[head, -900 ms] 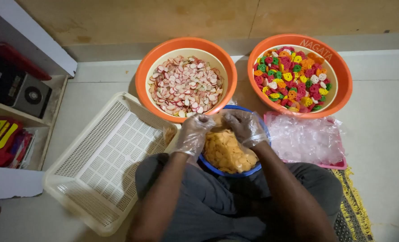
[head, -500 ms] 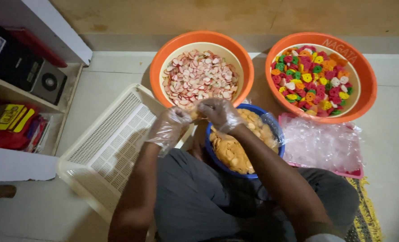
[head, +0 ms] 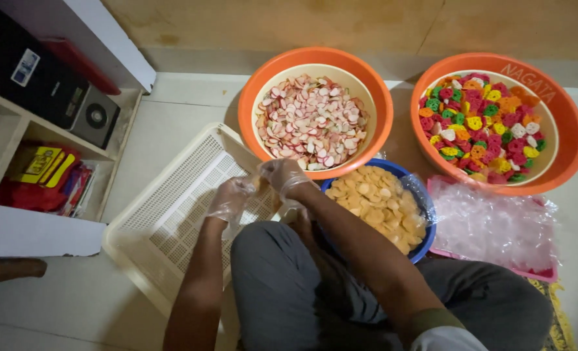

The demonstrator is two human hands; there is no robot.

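While gloved, left hand [head: 231, 197], right hand [head: 286, 177], pale crackers [head: 378, 200]; blue bowl [head: 426, 235]

A pale tiled floor [head: 74, 292] carried everything. At twelve o'clock sat an orange basin of pink-and-white chips [head: 315, 110], and at two o'clock an orange basin of multicoloured pieces [head: 497, 120]. A cream slotted tray [head: 172, 214] lay at nine o'clock, a blue bowl of tan crackers [head: 383, 201] sat in the centre, and a heap of clear plastic bags [head: 497, 227] lay at three o'clock.
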